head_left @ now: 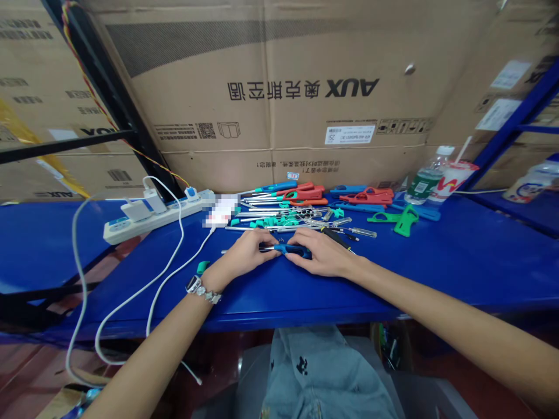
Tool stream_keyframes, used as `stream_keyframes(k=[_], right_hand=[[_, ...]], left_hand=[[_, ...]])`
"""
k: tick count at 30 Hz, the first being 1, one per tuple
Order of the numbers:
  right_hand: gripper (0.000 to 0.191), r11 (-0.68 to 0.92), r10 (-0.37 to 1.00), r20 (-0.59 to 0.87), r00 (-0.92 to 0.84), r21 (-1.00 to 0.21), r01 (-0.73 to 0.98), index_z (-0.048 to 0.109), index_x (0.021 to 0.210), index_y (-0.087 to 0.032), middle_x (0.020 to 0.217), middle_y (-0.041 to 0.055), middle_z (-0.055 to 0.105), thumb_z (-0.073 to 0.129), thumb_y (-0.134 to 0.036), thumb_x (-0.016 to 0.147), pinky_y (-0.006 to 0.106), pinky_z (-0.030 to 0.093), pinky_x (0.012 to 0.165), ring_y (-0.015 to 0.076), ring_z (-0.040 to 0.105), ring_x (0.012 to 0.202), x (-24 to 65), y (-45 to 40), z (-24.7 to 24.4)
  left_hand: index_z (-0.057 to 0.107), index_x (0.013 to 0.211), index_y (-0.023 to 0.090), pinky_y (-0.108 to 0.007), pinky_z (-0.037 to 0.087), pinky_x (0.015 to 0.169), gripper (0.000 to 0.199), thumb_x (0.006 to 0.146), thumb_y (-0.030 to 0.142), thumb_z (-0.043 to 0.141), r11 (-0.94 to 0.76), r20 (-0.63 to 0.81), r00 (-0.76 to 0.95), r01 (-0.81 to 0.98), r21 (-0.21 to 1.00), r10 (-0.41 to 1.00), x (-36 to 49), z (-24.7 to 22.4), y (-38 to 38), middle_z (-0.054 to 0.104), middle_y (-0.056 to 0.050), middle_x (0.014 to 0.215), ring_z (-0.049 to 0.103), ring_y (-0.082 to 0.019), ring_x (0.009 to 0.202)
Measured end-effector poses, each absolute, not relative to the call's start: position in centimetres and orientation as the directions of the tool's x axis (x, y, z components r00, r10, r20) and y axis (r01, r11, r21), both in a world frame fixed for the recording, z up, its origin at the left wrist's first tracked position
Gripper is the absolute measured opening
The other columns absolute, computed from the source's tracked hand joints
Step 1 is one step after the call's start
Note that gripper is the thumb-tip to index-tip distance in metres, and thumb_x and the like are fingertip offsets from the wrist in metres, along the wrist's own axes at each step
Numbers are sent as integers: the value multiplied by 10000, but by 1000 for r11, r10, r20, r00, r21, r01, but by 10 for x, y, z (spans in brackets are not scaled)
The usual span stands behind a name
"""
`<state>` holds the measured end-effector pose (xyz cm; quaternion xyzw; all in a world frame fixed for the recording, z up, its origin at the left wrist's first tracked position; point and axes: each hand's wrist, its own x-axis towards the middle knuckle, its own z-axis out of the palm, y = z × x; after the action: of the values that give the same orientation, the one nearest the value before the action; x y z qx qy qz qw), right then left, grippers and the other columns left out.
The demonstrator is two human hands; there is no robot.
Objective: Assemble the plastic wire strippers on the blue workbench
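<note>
Both hands are at a blue long-necked lighter (293,250) lying low over the blue tabletop. My left hand (251,251) pinches its metal tube close to the handle, and the tube's end pokes out to the left. Around the blue handle, at its right end, close the fingers of my right hand (321,251). A screwdriver with a black and yellow handle (335,235) lies just behind my right hand. Metal tubes (257,214) and small green caps (277,222) are strewn behind the hands. One loose green piece (202,267) sits near my left wrist.
Red handles (369,196), blue ones and green shells (406,221) lie farther back. A water bottle (430,174) and a cup with a straw (454,177) stand at back right. On the left are a power strip (144,220) and looping white cables (174,256). Cardboard (283,58) walls the back.
</note>
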<state>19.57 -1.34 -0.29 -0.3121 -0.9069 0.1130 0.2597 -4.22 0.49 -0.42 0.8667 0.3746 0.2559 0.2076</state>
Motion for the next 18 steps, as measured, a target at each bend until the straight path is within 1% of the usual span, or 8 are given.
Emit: stream_keyframes(k=[5,7,9,12,14,16,18], right_hand=[[272,793,607,477,-636,-303,529,678,1102,-172,1056,120,709,562,-391,989,422,539,893,240,667,975,198,-13,-6],[296,793,598,521,-609,-275,544,685,1131,-180,1083,122,724,567,-413,992,441,534,908,251,671,997,199,-11,-6],[321,790,595,559,-578,-276,547,689,1159,-179,1076,121,732,554,-425,1003,440,532,904,252,672,999,200,-9,-5],[347,775,620,576,-533,-340,533,690,1192,-170,1052,118,737,531,-425,1018,417,534,877,244,677,980,202,-8,-1],[339,753,651,578,-493,-405,519,688,1208,-185,1110,112,736,521,-417,1025,408,527,891,238,679,1010,203,-7,3],[326,732,677,583,-450,-467,496,689,1210,-207,1161,97,733,509,-412,1032,391,518,899,225,679,1028,204,-5,8],[334,706,705,577,-413,-517,484,701,1172,-204,1116,83,743,476,-414,1044,365,514,862,208,683,970,206,-1,14]], left_hand=[[694,831,197,-334,489,725,163,881,348,656,-641,307,571,591,489,761,-41,-5,4,692,-45,830,625,-207,790],[688,846,202,-336,492,739,143,879,340,663,-647,320,567,600,470,759,-42,-5,3,696,-40,841,629,-207,800],[695,901,210,-353,502,789,125,881,332,671,-649,318,569,610,455,758,-43,-4,2,711,-46,898,643,-215,847],[698,961,223,-392,509,864,132,884,329,680,-642,298,571,639,424,765,-45,-2,-2,718,-56,980,658,-238,929],[698,981,224,-425,507,899,166,867,345,706,-640,302,565,660,394,768,-45,-1,-6,711,-63,1013,656,-261,979],[702,1022,223,-464,495,935,262,841,407,746,-644,319,559,672,365,765,-45,0,-10,700,-74,1059,645,-288,1030],[702,1062,225,-493,481,961,359,825,487,764,-657,341,562,669,348,753,-43,1,-13,691,-82,1093,632,-303,1064]])
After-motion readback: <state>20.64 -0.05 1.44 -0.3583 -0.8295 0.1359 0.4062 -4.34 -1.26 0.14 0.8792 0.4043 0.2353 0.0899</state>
